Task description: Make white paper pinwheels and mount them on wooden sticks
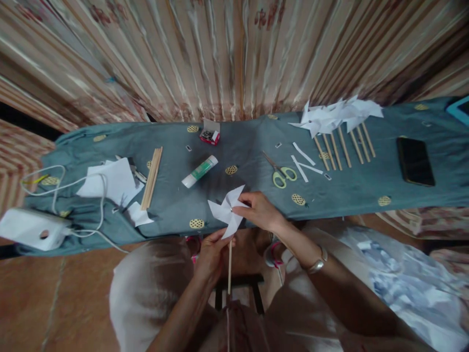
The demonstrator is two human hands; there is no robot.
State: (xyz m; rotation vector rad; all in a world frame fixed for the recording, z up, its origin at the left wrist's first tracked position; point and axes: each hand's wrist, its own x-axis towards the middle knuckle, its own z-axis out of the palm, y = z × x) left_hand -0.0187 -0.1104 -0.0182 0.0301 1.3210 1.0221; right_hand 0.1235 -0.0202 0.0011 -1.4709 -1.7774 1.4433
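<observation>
While right hand (pixel 258 211) (3 o'clock) and left hand (pixel 213 250) (7 o'clock) pinch the white paper pinwheel (pixel 226 209), I fear squeezing may crease it.

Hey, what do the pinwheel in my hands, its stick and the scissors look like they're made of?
Pinwheel: probably matte white paper, judging by its thin, folded vanes.
Stick: likely bare wood, pale tan with no visible shine.
Scissors: handles look like light green plastic, from their even colour; blades probably metal, slim and pointed, finish unclear.
</observation>
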